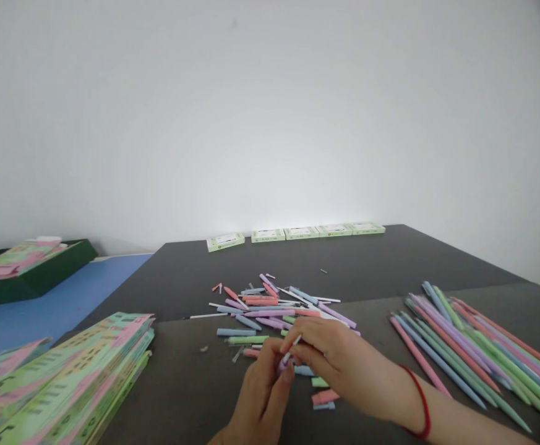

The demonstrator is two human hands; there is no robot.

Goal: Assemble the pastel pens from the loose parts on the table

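Near the front of the dark table, my two hands meet. My left hand (265, 392) pinches a small purple pen part (282, 364). My right hand (339, 361), with a red cord round its wrist, grips a thin white stick (292, 348) whose lower end meets the purple part. Just beyond the hands lies a loose pile of pen parts (260, 301) in pink, blue, green and purple, with white refills among them. Short caps, including a coral one (325, 397), lie under and beside my right hand.
Many assembled-looking pens (474, 352) lie at the right. Printed green and pink packs (79, 383) are stacked at the left, near a green tray (42, 272) on a blue surface. Flat boxes (302, 233) line the table's far edge.
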